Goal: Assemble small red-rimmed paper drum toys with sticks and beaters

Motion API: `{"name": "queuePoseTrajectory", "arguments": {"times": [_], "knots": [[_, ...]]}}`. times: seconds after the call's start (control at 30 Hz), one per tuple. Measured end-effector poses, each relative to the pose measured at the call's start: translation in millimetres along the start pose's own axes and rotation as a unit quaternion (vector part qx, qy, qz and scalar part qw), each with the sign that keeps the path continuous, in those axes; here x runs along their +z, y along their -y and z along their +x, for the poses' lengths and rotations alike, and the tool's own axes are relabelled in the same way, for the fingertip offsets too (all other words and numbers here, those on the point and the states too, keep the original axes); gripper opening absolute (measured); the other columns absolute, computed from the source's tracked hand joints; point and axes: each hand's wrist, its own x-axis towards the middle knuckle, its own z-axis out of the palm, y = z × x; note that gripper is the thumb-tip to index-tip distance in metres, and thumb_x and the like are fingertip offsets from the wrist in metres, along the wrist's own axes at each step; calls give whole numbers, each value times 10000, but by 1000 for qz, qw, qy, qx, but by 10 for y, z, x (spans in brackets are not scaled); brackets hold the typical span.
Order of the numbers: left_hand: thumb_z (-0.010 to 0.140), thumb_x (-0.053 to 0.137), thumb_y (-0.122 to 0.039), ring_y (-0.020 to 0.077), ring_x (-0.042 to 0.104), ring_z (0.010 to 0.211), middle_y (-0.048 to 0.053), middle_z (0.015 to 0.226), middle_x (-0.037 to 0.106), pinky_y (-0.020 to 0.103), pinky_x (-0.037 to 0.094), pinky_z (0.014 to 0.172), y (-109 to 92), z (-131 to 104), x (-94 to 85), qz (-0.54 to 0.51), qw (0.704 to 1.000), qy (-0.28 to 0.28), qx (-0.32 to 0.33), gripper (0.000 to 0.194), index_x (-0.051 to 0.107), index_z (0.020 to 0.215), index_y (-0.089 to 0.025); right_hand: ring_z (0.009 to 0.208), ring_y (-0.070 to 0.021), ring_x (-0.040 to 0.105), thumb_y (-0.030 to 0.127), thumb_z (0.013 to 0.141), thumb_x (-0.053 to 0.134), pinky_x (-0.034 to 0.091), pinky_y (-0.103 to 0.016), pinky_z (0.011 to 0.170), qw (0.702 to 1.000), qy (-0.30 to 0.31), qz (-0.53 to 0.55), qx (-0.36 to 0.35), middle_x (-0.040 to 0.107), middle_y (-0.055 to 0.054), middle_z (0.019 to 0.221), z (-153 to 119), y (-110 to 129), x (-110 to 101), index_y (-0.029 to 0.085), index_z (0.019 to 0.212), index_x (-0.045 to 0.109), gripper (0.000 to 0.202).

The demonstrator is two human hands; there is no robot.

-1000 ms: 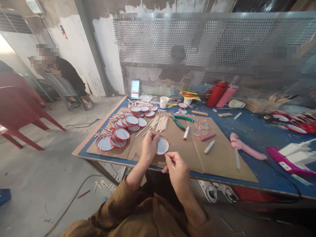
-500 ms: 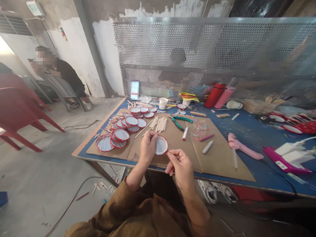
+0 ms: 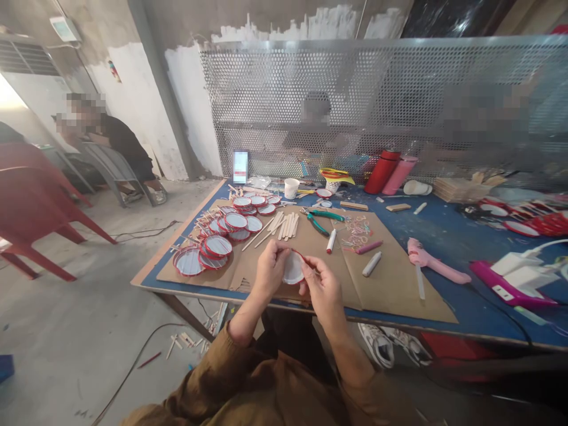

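A round white lid with a red rim (image 3: 293, 268) is held up over the front of the cardboard, its pale inner face towards me. My left hand (image 3: 270, 266) is closed on its left edge, thumb at the rim. On the opposite edge my right hand (image 3: 323, 284) pinches the rim between thumb and fingers. To the left lie several similar red-rimmed lids (image 3: 217, 245) in overlapping heaps, with wooden sticks poking out among them. Loose flat wooden sticks (image 3: 289, 225) lie just beyond my hands.
Green-handled pliers (image 3: 318, 223), a white marker (image 3: 331, 241), coloured rubber bands (image 3: 356, 232) and a pink glue gun (image 3: 435, 260) lie to the right. Farther right is a magenta power strip (image 3: 510, 287). Bottles (image 3: 382, 172) stand against a perforated metal screen (image 3: 266, 89).
My right hand has moved up and left onto the lid's right edge; before, it was pinched at the lower right rim. The lid has turned slightly and sits a little farther right.
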Motion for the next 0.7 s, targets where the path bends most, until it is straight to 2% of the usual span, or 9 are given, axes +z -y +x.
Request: {"name": "queuePoseTrajectory", "arguments": {"times": [0.07,0.23,0.37,0.5,0.7], "knots": [[823,493,-198,115,519,683,-7,727,572,216,397,651,-10,2,-1,-3,1000,18,0,60,535,783,-182,398,-95,529,441,811,550,448,-197,423,1000,-5,3,6,577,32,539,23,-31,4,161,920,588,303],[824,487,-227,109,480,655,-16,706,532,213,381,623,-4,34,-7,-8,998,54,-12,79,518,770,-178,372,-97,537,419,793,564,416,-177,365,999,-32,28,18,573,39,519,-5,-90,31,162,897,569,277],[840,486,-305,98,420,600,-31,654,462,206,350,574,3,56,-10,-42,995,81,-42,157,498,752,-175,309,-93,485,462,785,566,357,-164,296,998,-35,39,34,549,49,435,-36,-84,43,151,919,567,338],[839,498,-418,87,381,562,-38,629,428,199,334,548,-16,56,-21,-83,990,84,-76,264,503,744,-171,332,-94,515,473,772,585,384,-165,298,997,-45,51,24,583,34,489,-49,-89,41,152,916,568,352],[786,566,-505,82,453,583,-19,683,529,191,355,560,40,43,-30,-178,973,93,-116,347,554,802,-158,358,-99,543,484,783,583,432,-175,315,997,-59,39,16,603,23,530,-70,-87,35,157,931,567,360]]}}
